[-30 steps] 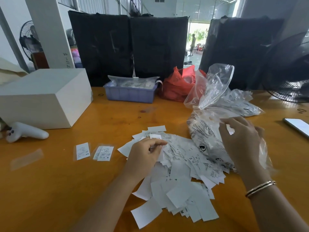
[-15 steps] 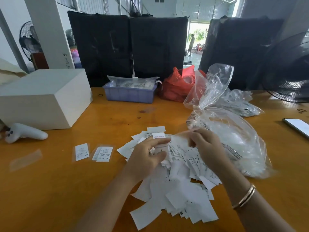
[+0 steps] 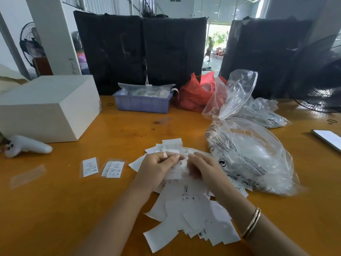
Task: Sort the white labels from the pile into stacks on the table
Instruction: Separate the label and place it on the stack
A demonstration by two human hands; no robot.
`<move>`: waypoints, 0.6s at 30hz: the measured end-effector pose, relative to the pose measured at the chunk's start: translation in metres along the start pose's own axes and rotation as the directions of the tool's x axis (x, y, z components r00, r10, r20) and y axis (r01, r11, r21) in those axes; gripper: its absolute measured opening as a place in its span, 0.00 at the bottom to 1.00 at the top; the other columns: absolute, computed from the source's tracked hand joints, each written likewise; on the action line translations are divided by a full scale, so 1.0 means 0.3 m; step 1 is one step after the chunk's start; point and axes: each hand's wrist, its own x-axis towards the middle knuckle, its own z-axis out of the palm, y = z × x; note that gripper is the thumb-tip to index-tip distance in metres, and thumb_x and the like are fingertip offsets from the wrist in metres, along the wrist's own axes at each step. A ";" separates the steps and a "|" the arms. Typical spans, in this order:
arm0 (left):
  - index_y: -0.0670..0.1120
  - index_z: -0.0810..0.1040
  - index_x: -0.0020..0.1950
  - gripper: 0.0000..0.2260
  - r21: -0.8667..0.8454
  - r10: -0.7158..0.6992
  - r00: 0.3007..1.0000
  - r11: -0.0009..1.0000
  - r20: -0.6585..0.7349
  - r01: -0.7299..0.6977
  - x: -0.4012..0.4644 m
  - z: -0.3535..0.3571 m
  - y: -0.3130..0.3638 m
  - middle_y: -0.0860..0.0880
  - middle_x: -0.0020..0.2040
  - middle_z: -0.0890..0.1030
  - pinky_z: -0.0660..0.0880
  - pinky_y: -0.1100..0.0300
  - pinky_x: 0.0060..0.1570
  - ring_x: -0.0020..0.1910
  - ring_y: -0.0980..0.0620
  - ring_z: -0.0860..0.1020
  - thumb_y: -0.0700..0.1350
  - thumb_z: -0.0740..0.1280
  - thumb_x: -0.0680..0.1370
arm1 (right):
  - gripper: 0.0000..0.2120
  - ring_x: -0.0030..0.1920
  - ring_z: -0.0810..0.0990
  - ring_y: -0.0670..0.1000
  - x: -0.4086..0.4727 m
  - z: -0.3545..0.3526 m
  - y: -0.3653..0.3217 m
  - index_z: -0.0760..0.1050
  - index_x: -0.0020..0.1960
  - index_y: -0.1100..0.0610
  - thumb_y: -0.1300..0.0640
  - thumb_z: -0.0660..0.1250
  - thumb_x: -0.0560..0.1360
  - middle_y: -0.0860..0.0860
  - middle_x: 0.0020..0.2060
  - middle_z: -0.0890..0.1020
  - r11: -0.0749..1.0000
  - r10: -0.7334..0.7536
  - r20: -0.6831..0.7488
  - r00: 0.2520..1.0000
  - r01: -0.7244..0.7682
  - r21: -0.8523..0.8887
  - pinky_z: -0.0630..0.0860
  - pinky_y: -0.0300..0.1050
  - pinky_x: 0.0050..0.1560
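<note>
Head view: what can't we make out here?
- Label between the left hand and right hand: print motion-blurred; the fingers cover part of it.
- Pile: its middle is hidden under both hands and forearms; most pieces lie blank side up.
- Tray contents: too far and under plastic.
- Phone: cut off by the right edge.
- Fan: cut off by the right edge.
</note>
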 end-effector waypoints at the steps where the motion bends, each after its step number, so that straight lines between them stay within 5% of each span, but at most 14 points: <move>1: 0.56 0.85 0.41 0.11 -0.043 -0.018 1.000 0.999 0.004 0.018 -0.001 -0.001 -0.001 0.60 0.41 0.85 0.73 0.75 0.37 0.44 0.64 0.80 0.47 0.66 0.78 | 0.16 0.29 0.71 0.45 0.006 -0.005 0.002 0.75 0.34 0.55 0.55 0.60 0.79 0.46 0.27 0.75 0.998 0.004 -0.053 0.999 -0.001 0.059 0.67 0.34 0.32; 3: 0.55 0.86 0.43 0.09 -0.100 -0.024 1.000 0.995 0.008 0.024 -0.008 0.000 0.007 0.57 0.43 0.85 0.73 0.75 0.37 0.46 0.63 0.80 0.48 0.66 0.78 | 0.13 0.31 0.73 0.44 0.015 -0.017 0.003 0.78 0.39 0.54 0.57 0.61 0.79 0.46 0.29 0.77 0.998 0.003 -0.089 0.996 0.002 0.063 0.69 0.35 0.34; 7: 0.56 0.86 0.45 0.10 -0.169 -0.037 0.999 0.985 -0.013 0.035 -0.014 0.005 0.020 0.58 0.45 0.85 0.76 0.72 0.40 0.48 0.63 0.80 0.56 0.67 0.71 | 0.11 0.34 0.75 0.39 -0.001 0.004 -0.006 0.81 0.41 0.50 0.50 0.63 0.78 0.41 0.32 0.80 0.995 0.003 0.123 0.992 0.010 -0.101 0.70 0.31 0.37; 10: 0.58 0.85 0.44 0.11 -0.129 -0.041 0.999 0.991 -0.003 0.041 -0.011 0.011 0.020 0.62 0.44 0.84 0.75 0.74 0.40 0.48 0.69 0.78 0.58 0.66 0.69 | 0.13 0.34 0.73 0.45 -0.008 0.019 -0.010 0.82 0.41 0.50 0.43 0.64 0.76 0.53 0.34 0.80 0.999 -0.002 0.134 0.991 0.008 -0.048 0.68 0.36 0.36; 13: 0.60 0.85 0.40 0.07 -0.104 -0.052 0.998 0.993 -0.019 0.050 -0.010 0.016 0.021 0.65 0.41 0.83 0.71 0.78 0.34 0.45 0.74 0.76 0.55 0.68 0.73 | 0.12 0.33 0.70 0.46 -0.011 0.018 -0.013 0.82 0.39 0.50 0.45 0.66 0.75 0.51 0.32 0.76 1.000 0.012 0.126 0.992 -0.015 0.016 0.66 0.33 0.32; 18: 0.58 0.86 0.43 0.12 -0.235 -0.102 0.995 0.967 -0.019 0.095 -0.013 0.020 0.014 0.57 0.43 0.85 0.78 0.64 0.41 0.45 0.59 0.82 0.60 0.67 0.67 | 0.10 0.32 0.73 0.47 -0.004 0.026 0.000 0.78 0.36 0.54 0.54 0.68 0.76 0.50 0.31 0.77 0.997 0.053 0.096 0.994 -0.058 0.048 0.70 0.36 0.33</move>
